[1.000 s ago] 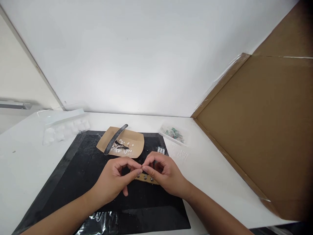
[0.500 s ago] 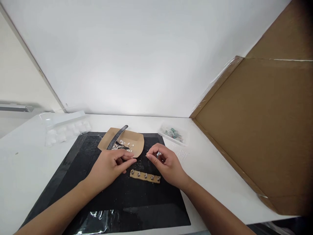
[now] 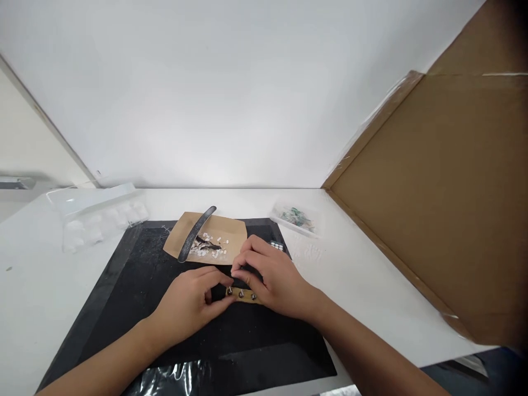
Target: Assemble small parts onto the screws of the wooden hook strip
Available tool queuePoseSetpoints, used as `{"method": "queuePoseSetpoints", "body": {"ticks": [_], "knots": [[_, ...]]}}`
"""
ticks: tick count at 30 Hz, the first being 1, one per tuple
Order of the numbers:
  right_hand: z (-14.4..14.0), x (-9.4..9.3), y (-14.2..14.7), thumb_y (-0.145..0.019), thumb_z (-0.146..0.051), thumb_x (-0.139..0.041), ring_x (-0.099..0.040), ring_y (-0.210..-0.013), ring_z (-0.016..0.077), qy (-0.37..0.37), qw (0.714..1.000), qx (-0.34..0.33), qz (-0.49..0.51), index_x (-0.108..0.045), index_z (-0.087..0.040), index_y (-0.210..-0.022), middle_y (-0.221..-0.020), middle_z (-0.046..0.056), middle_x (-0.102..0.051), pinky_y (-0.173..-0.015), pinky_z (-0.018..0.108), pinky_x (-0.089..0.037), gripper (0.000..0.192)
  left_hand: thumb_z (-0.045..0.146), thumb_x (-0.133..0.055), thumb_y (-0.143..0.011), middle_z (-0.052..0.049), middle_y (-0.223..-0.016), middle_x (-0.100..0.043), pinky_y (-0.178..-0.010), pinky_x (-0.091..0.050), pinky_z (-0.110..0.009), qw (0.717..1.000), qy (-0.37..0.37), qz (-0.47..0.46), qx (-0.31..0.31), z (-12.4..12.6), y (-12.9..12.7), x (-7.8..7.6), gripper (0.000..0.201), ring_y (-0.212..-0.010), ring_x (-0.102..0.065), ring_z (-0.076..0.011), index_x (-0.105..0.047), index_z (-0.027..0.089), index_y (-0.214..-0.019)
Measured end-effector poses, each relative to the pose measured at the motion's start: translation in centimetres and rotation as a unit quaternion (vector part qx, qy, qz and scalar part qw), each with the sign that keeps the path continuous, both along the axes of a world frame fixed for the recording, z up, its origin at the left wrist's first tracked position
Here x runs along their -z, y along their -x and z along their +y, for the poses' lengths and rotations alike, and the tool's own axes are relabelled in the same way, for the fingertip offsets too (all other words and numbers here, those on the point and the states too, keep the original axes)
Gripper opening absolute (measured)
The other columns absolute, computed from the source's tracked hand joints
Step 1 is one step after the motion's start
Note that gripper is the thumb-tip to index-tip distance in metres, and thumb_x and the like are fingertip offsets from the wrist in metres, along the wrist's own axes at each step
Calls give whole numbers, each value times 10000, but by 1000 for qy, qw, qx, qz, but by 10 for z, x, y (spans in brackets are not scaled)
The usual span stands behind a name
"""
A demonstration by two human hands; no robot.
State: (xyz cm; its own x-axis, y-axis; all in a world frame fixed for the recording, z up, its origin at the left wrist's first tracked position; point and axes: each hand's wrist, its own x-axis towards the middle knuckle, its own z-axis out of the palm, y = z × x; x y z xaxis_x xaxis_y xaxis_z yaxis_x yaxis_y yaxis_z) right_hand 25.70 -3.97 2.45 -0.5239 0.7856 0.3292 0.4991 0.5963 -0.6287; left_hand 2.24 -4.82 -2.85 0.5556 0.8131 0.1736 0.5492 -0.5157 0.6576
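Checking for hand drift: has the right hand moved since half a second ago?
Yes. The right hand dropped toward the wooden strip, now covering its right end.

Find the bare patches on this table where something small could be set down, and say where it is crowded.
Free: the white table left of the black mat, below the clear tray; the table between the mat and the cardboard sheet; the mat's near strip. Crowded: mid-mat, where the left hand and right hand meet at the studded strip, beside the paper dish.
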Motion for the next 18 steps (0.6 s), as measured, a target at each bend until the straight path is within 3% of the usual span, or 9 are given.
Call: {"method": "queuePoseSetpoints", "body": {"ticks": [11, 18], "knots": [[-5, -1, -2, -1034, -171, -658, -600, -913, 171, 125, 992, -19, 1, -689, -213, -934, -955, 12, -595, -870, 336, -456, 113, 199, -735, -936, 4, -1000, -746, -598, -431, -227, 993, 101, -51, -31, -16, 2, -2, 115, -635, -579, -85, -828, 265, -953], [-10, 4, 4, -1024, -174, -673, -613, -915, 183, 86, 994, -32, -62, -692, -208, -901, -923, 3, -640, -857, 382, -350, 129, 180, -716, -970, 0, -951, -726, -715, -488, -239, 989, 129, -77, -10, -14, 1, -10, 149, -829, -664, -130, -834, 252, -913]]}}
